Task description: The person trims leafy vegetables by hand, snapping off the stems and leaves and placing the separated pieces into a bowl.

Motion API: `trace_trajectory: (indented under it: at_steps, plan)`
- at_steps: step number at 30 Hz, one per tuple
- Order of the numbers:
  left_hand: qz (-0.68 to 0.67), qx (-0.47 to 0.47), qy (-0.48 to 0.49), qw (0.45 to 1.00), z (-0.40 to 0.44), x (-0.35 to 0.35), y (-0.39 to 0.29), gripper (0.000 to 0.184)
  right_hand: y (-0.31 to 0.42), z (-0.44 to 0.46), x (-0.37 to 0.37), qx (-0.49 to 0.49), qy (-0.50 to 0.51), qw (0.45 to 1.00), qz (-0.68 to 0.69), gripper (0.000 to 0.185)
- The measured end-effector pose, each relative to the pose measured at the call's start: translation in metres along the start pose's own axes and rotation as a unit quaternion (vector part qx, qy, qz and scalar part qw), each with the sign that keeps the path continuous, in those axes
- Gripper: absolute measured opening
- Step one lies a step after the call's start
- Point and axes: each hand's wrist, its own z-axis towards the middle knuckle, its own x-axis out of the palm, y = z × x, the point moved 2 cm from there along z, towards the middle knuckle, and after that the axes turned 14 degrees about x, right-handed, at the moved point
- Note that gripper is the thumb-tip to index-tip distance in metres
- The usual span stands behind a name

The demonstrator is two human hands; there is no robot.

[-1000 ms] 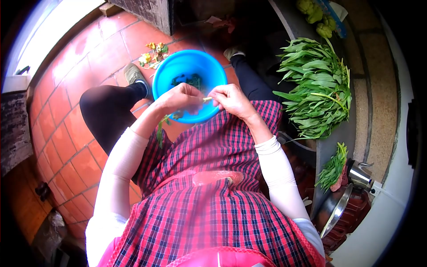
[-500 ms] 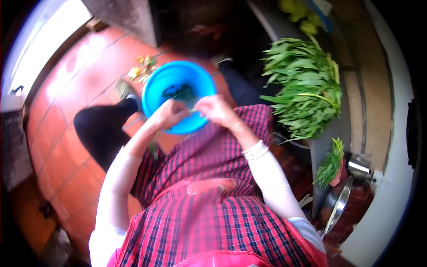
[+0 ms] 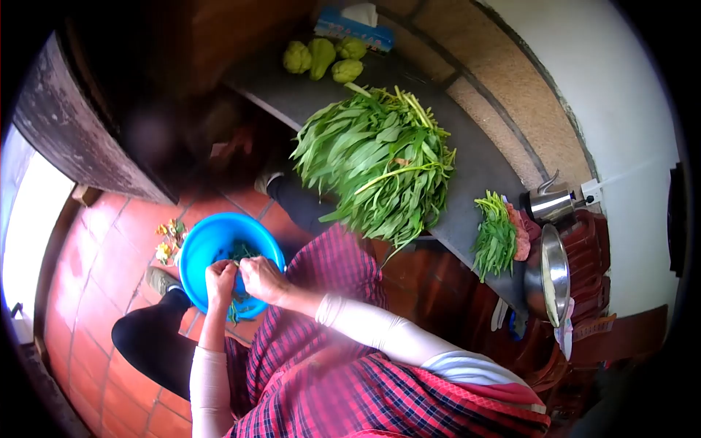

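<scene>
Both my hands are over a blue plastic basin (image 3: 191, 263) that stands between my legs, with some dark green leaves inside. My left hand (image 3: 219, 283) is closed, its fingertips pinching a thin green stem. Touching it from the right, my right hand (image 3: 264, 280) pinches the same piece. Green leaves (image 3: 239, 309) hang below the hands against the basin's near side; which hand holds them I cannot tell. A big heap of long-leaved greens (image 3: 380, 160), looking like water spinach, lies on the dark counter to the right.
Several chayotes (image 3: 321, 58) and a blue tissue box (image 3: 355, 31) sit at the counter's far end. Nearer are a small bundle of greens (image 3: 495, 237), a steel kettle (image 3: 553, 203) and a metal bowl (image 3: 556, 274). Yellowish plant scraps (image 3: 169, 241) lie on the tiled floor (image 3: 139, 321).
My view has turned right, showing more of the counter. Over the basin, my hands have come together from slightly apart.
</scene>
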Motion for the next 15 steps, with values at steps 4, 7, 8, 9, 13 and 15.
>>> trace_trajectory:
  at_steps: [4,7,8,9,13,15]
  plan:
    - [-0.085,-0.025,-0.115,0.989,0.039,-0.057,0.056,0.017,0.009,-0.016,0.001,0.005,0.006,0.999,0.036,0.006]
    - [-0.063,0.005,-0.093,0.994,0.039,-0.057,0.0,0.015,-0.028,0.016,0.02,-0.009,-0.019,1.0,-0.003,0.022]
    - [-0.093,0.026,-0.082,0.992,0.039,-0.056,0.006,0.015,-0.044,0.028,0.029,0.011,0.078,0.995,-0.055,0.047]
    - [-0.097,0.031,-0.075,0.992,0.036,-0.055,0.005,0.014,-0.046,0.026,0.022,0.003,0.092,0.992,-0.09,0.059]
    - [-0.142,0.021,-0.054,0.988,0.035,-0.053,-0.003,0.02,0.006,0.013,-0.046,-0.109,-0.009,0.989,-0.097,0.035]
    - [-0.18,0.004,-0.032,0.983,0.035,-0.051,-0.014,0.021,0.058,-0.006,-0.129,-0.214,-0.151,0.965,-0.016,0.009]
